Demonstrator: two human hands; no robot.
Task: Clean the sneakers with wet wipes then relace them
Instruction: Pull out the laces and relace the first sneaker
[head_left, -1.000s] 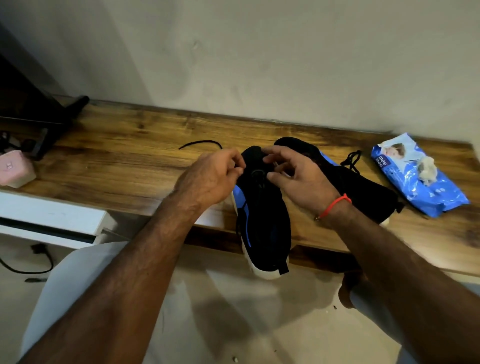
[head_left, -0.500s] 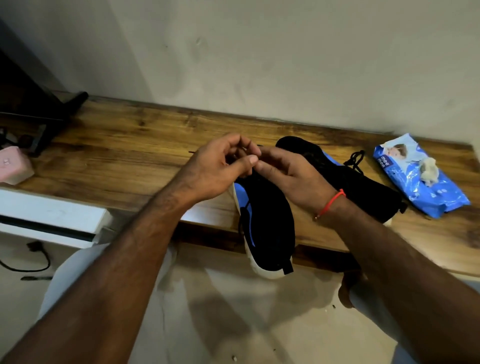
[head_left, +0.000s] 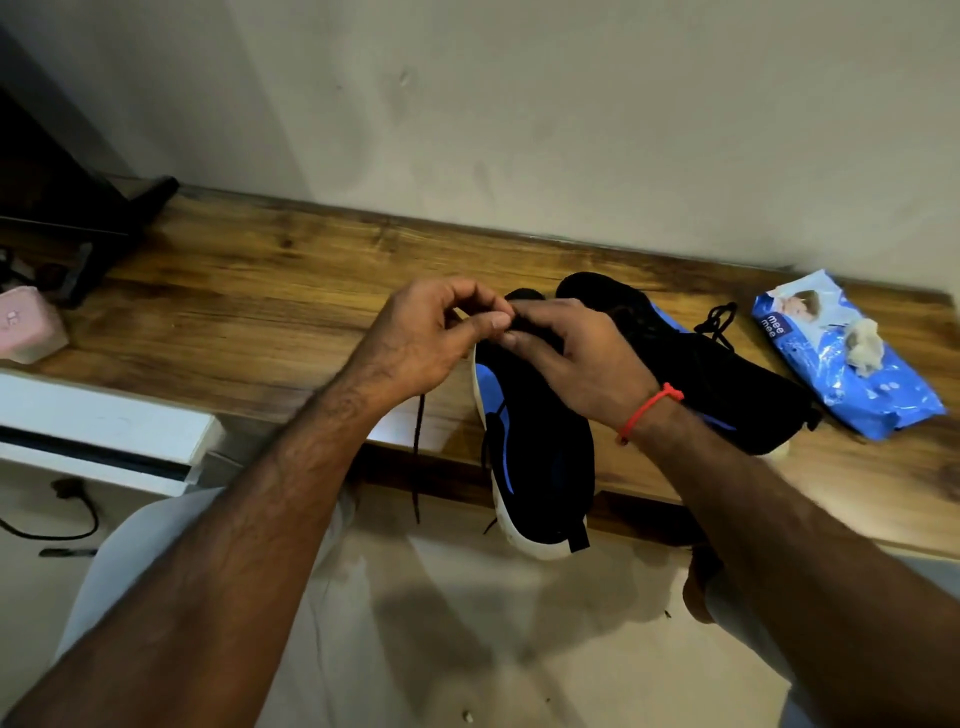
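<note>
On the counter: the wooden counter (head_left: 249, 291) runs along the wall and carries both sneakers.
Near sneaker: the black and blue near sneaker (head_left: 540, 447) lies between my arms, its white-soled heel hanging over the near edge.
Left hand: my left hand (head_left: 421, 340) is over the shoe's far end, fingers (head_left: 488, 325) curled and pinching the black lace (head_left: 418, 457), whose loose end hangs down past the counter edge.
Right hand: my right hand (head_left: 576, 353) meets it fingertip to fingertip, curled on the same lace; a red thread (head_left: 647, 410) circles that wrist.
Far sneaker: the second sneaker (head_left: 717, 374) lies just right of the first, its lace bunched on top.
Wipes: the blue wipes pack (head_left: 852, 384) sits at the far right, a crumpled used wipe (head_left: 862, 343) on it.
Far left: a pink box (head_left: 28, 330) near dark equipment I cannot identify.
</note>
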